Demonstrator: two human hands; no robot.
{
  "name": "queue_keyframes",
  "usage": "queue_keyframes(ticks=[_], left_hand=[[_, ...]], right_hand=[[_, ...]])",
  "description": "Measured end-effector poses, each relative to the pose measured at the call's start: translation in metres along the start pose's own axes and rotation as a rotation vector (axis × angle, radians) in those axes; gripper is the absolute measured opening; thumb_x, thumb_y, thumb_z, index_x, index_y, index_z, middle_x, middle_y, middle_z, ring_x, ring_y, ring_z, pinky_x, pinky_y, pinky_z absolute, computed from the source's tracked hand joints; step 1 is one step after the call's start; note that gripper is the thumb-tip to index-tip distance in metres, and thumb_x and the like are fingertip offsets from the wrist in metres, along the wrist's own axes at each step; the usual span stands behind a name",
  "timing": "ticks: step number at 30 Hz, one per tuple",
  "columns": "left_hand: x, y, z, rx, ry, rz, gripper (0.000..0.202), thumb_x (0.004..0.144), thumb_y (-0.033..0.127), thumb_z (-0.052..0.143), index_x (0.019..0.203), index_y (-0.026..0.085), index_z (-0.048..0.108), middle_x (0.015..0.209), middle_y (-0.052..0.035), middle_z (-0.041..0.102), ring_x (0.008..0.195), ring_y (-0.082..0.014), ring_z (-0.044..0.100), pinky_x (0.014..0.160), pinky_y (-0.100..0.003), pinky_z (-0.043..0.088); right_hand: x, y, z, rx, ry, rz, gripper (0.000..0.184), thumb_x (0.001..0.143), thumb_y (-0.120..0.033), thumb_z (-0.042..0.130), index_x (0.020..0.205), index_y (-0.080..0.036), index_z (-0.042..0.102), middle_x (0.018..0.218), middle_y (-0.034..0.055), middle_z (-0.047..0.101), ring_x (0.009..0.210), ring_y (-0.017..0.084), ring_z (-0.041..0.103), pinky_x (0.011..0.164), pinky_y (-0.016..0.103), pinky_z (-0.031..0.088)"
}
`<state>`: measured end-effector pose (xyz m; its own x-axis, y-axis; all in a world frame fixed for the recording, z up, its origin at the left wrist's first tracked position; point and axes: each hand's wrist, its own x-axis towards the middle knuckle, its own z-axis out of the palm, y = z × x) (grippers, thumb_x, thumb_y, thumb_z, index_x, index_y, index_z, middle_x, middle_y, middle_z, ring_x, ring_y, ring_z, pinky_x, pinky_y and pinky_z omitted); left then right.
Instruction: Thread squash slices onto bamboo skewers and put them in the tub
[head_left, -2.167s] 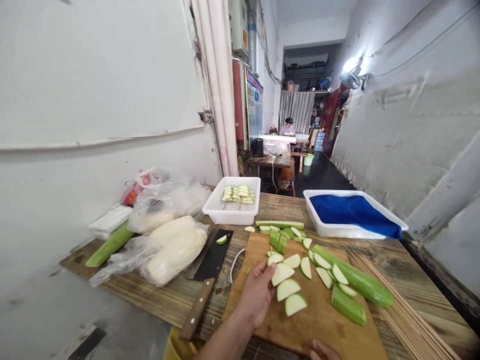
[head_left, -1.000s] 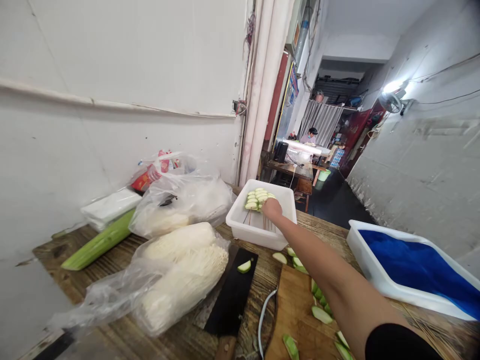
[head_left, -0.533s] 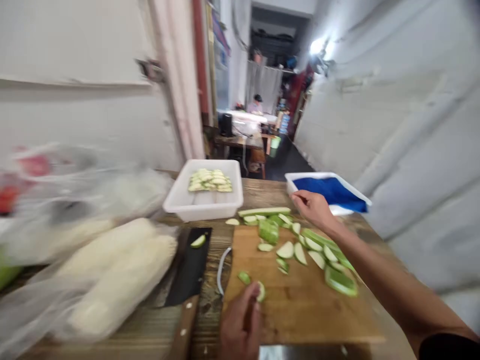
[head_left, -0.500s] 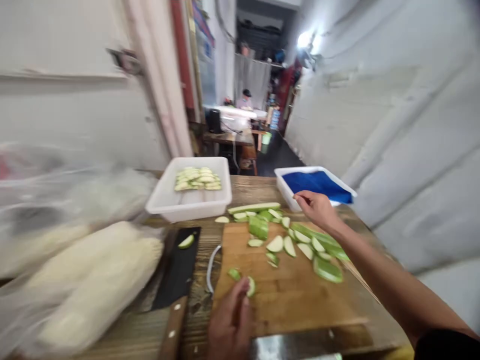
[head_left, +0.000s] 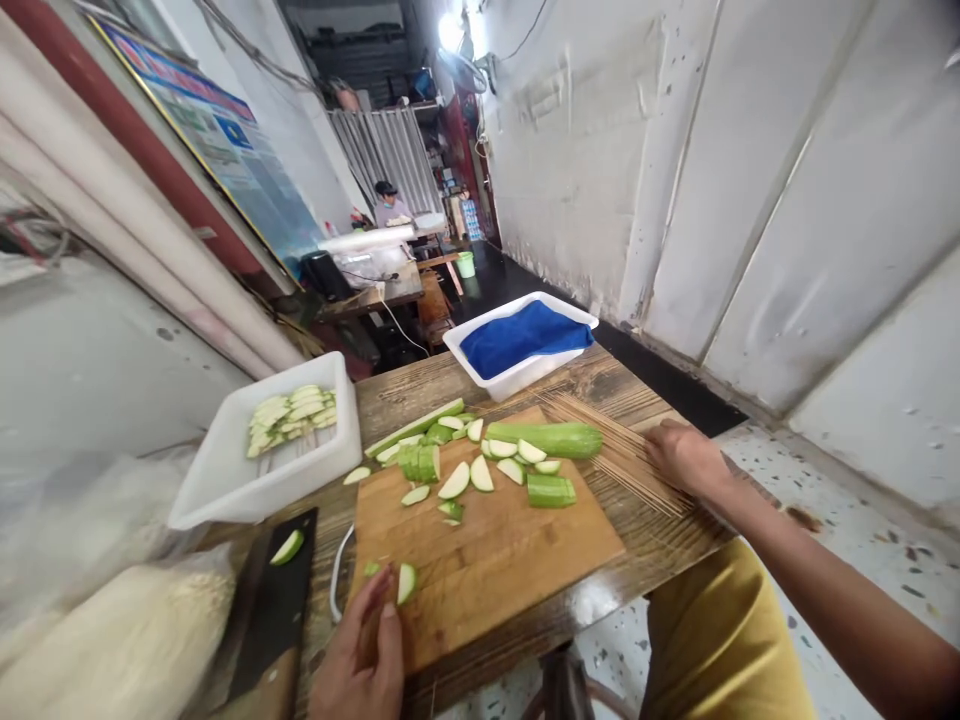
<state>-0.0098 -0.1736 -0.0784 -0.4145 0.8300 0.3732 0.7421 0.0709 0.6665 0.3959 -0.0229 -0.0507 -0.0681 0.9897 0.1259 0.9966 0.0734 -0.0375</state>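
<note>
My left hand rests at the near left of the wooden cutting board, fingers stretched out and slightly apart. A cut zucchini slice lies against its fingertips, with a second small piece partly hidden behind them. My right hand is at the right table edge, fingers curled on the near ends of a spread of bamboo skewers; how many it grips is hidden. Several zucchini slices, a longer zucchini piece and a scored chunk lie on the board's far side.
Left of the board lies a cleaver with a slice on its blade. Beyond it stands a white tub of skewered slices, near a plastic bag with pale contents. A white tray with blue cloth sits at the back.
My right hand has moved from beside the blue-cloth tray down to the skewers on the right. The view has swung right. My left hand stays by the slice.
</note>
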Motion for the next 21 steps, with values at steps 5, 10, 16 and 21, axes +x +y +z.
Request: queue_keyframes(ticks=[5, 10, 16, 21], left_hand=[[0.002, 0.023, 0.0, 0.083, -0.046, 0.114, 0.038, 0.078, 0.033, 0.049, 0.113, 0.019, 0.054, 0.11, -0.0063, 0.061, 0.105, -0.0206, 0.055, 0.097, -0.037, 0.038], [0.011, 0.049, 0.011, 0.035, -0.126, 0.203, 0.032, 0.08, 0.028, 0.048, 0.109, 0.018, 0.055, 0.106, -0.0074, 0.063, 0.098, -0.0188, 0.059, 0.09, -0.035, 0.045], [0.044, 0.075, 0.036, 0.091, -0.285, 0.335, 0.033, 0.082, 0.027, 0.044, 0.112, 0.018, 0.054, 0.117, -0.0084, 0.058, 0.109, -0.0193, 0.052, 0.095, -0.038, 0.04], [0.079, 0.09, 0.06, 0.247, -0.419, 0.418, 0.044, 0.078, 0.026, 0.048, 0.12, 0.013, 0.049, 0.127, -0.013, 0.049, 0.119, -0.0244, 0.041, 0.1, -0.043, 0.03]], right_hand=[[0.005, 0.001, 0.006, 0.042, 0.027, -0.011, 0.021, 0.081, -0.02, 0.047, 0.064, -0.016, 0.059, 0.073, 0.0106, 0.063, 0.07, 0.022, 0.061, 0.057, 0.027, 0.039], [0.006, 0.004, 0.006, 0.076, 0.041, -0.007, 0.021, 0.08, -0.023, 0.048, 0.062, -0.017, 0.057, 0.071, 0.008, 0.063, 0.065, 0.019, 0.06, 0.054, 0.025, 0.037], [0.004, 0.01, 0.007, 0.158, 0.078, -0.025, 0.02, 0.079, -0.023, 0.047, 0.061, -0.019, 0.057, 0.067, 0.0044, 0.062, 0.063, 0.017, 0.059, 0.055, 0.025, 0.038], [-0.007, 0.009, 0.002, 0.275, 0.174, 0.007, 0.017, 0.08, -0.024, 0.044, 0.071, -0.019, 0.057, 0.073, 0.0064, 0.063, 0.065, 0.017, 0.059, 0.062, 0.026, 0.042]])
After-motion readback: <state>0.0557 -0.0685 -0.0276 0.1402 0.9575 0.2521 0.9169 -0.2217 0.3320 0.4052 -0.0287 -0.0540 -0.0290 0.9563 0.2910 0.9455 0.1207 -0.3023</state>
